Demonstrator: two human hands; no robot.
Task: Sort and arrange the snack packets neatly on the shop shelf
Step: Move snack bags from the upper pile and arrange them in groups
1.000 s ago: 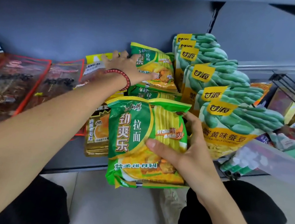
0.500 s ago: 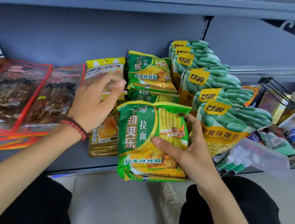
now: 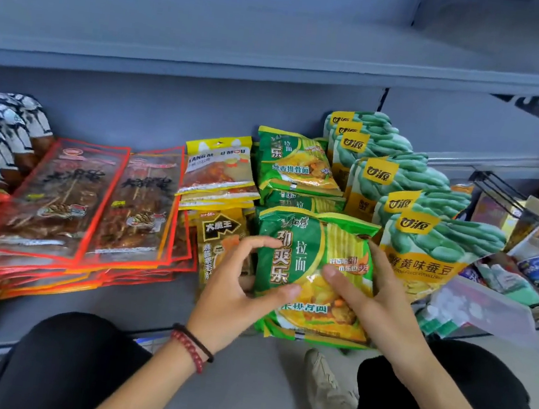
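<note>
Nearest the camera, two black-trousered knees (image 3: 78, 367) frame a strip of pale grey floor (image 3: 236, 404) with a light shoe (image 3: 330, 392) on it. Just above them, both hands grip a green noodle packet (image 3: 314, 267) at the front edge of the grey shelf (image 3: 147, 305). The left hand (image 3: 233, 295), with a red bead bracelet (image 3: 190, 351) at the wrist, pinches the packet's left edge between thumb and curled fingers; the right hand (image 3: 371, 302) clasps its right side, thumb across the front. The packet tops a small stack of the same kind. Left of it lie brown-and-yellow packets (image 3: 219, 242), then flat red-edged packets (image 3: 91, 206) spread across the shelf. Farther back stand more green noodle packets (image 3: 294, 166), a yellow packet (image 3: 218, 167), and a leaning row of yellow-and-green bean bags (image 3: 426, 244). The blue-grey back wall (image 3: 170, 114) and an upper shelf (image 3: 245, 58) close the view.
</note>
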